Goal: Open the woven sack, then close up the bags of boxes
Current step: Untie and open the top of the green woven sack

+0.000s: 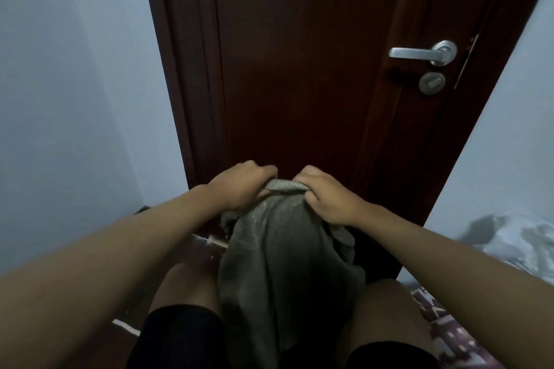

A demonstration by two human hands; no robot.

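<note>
Pale blue-grey walls (69, 75) frame a dark reddish-brown door (299, 63), which fills the middle of the view and carries a silver lever handle (419, 52) with a round thumb-turn lock (431, 83) just under it. Directly before the door, the person sits with bare knees apart and dark shorts (180, 335) at the bottom edge. Between the knees stands the woven sack (278, 266), a grey-green cloth bundle that hangs in folds from its gathered top. Both hands are at that top, close together. The left hand (239, 186) has its fingers curled over the far rim, gripping the cloth. The right hand (326, 198) likewise clutches the bunched rim, thumb toward the person. At the right edge lies crumpled white bedding (515, 237), with a patterned dark-red fabric (449, 329) below it beside the right knee.
</note>
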